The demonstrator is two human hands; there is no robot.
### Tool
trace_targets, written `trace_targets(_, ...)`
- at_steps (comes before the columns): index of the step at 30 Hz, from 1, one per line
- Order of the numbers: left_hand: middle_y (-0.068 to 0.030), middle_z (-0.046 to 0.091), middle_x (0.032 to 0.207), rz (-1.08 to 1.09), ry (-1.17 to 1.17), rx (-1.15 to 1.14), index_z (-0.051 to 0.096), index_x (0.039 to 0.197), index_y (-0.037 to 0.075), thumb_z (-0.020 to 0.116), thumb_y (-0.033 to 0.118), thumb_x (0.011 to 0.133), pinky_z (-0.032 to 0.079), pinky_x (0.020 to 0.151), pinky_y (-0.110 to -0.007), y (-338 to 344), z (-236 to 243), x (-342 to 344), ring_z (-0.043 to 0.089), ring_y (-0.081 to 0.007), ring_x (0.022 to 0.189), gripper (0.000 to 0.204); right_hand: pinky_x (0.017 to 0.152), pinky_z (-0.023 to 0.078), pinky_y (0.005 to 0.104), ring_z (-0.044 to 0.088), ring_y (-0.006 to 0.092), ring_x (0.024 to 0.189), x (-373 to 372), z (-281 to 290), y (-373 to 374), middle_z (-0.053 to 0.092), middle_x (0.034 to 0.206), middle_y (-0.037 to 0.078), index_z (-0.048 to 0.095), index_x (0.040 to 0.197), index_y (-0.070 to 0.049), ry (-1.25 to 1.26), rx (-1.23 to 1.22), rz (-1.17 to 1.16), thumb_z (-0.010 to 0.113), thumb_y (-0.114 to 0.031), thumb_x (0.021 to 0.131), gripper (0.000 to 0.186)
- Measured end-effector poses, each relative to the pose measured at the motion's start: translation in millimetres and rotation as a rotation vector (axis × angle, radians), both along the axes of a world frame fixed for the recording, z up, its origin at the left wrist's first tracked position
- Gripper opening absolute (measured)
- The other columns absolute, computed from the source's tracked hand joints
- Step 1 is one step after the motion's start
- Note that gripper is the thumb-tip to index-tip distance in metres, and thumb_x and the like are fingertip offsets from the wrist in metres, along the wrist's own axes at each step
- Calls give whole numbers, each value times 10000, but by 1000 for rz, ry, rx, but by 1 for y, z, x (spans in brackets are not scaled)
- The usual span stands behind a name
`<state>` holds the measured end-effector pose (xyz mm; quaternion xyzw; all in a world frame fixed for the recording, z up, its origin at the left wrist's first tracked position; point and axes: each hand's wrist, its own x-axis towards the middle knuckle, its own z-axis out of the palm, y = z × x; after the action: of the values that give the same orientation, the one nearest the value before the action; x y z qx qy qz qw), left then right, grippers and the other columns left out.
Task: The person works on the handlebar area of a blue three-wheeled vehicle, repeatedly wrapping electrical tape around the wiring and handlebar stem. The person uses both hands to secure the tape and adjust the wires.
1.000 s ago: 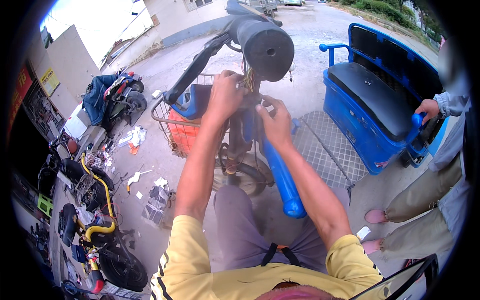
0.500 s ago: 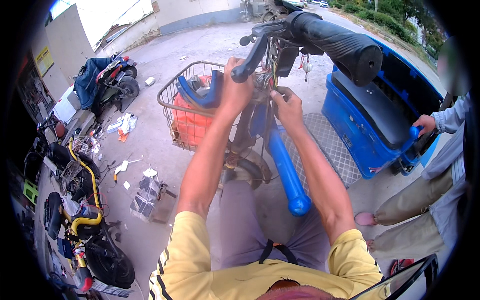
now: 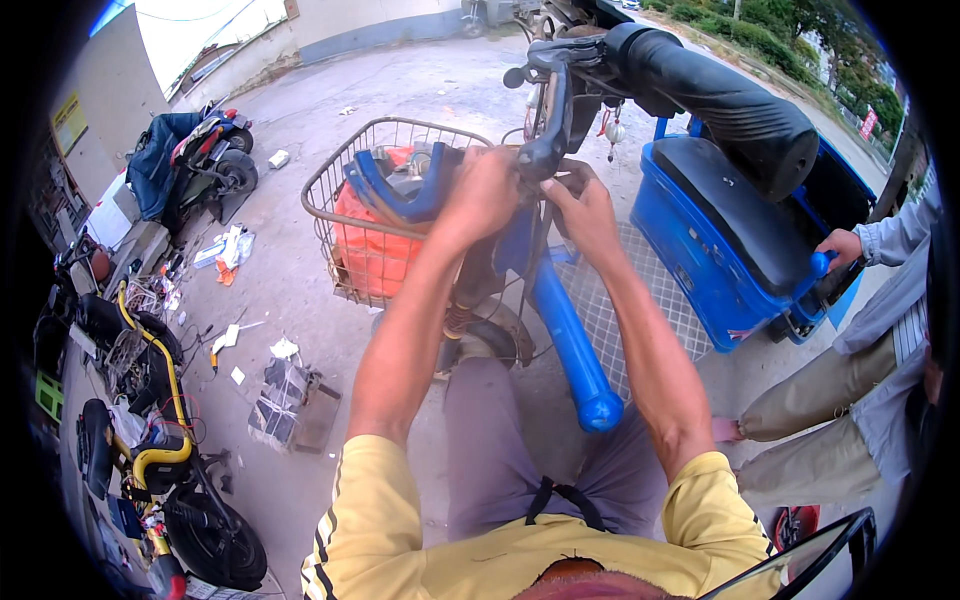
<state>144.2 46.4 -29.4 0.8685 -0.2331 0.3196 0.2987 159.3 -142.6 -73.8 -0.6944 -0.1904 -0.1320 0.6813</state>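
Both my hands are at the wired junction under the black brake lever (image 3: 548, 125) of a handlebar with a twisted black grip (image 3: 740, 125). My left hand (image 3: 485, 195) has curled fingers there, their hold hidden. My right hand (image 3: 582, 205) is closed just right of it, thumb near the lever's end; what it grips is unclear. Left of them is a wire basket (image 3: 325, 215) with a red bag (image 3: 370, 255) and a blue U-shaped part (image 3: 385, 200). A blue tube (image 3: 575, 370) slopes down between my forearms.
A blue seat box (image 3: 680, 255) stands right, gripped by a co-worker's hand (image 3: 840, 245) on a blue handle. A covered scooter (image 3: 170, 170), a yellow-framed bike (image 3: 160, 455), scattered debris and a bundled box (image 3: 280, 410) lie left. My legs straddle below.
The handlebar and grip have swung to the right. My left hand first rose, then came lower beside the lever; my right hand shifted right and stayed at the junction.
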Motion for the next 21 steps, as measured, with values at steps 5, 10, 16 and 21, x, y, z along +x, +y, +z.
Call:
trace_targets(5,-279,757,985,-65,216,-468,738,1155,-93,542,-33,1009,607,848,-439,-12,12,-10,770,-356,911,252,635,484,292,652,121,702,19,-5,-3,749,821,74,739,1192,44,-76,-171,-153,752,-259,1023,347)
trace_targets(10,-320,717,1158,97,3,-410,707,1182,-82,594,-14,968,557,980,-496,-1,3,0,697,-450,1122,251,490,335,243,489,31,555,1,2,5,686,815,3,732,1173,4,67,143,46,751,-267,1036,304)
trace_targets(16,-307,699,1100,129,-145,-201,680,1073,-83,593,-41,919,537,966,-532,-9,2,-11,679,-474,1091,182,473,293,256,435,36,522,3,7,-10,695,815,20,726,1160,10,189,214,225,726,-238,1047,272)
trace_targets(21,-369,736,1159,144,168,-42,676,1305,-127,653,56,962,563,999,-502,-6,20,-8,737,-492,1092,389,475,289,261,441,39,527,2,8,-6,654,789,4,720,1147,18,162,197,216,730,-227,1044,266)
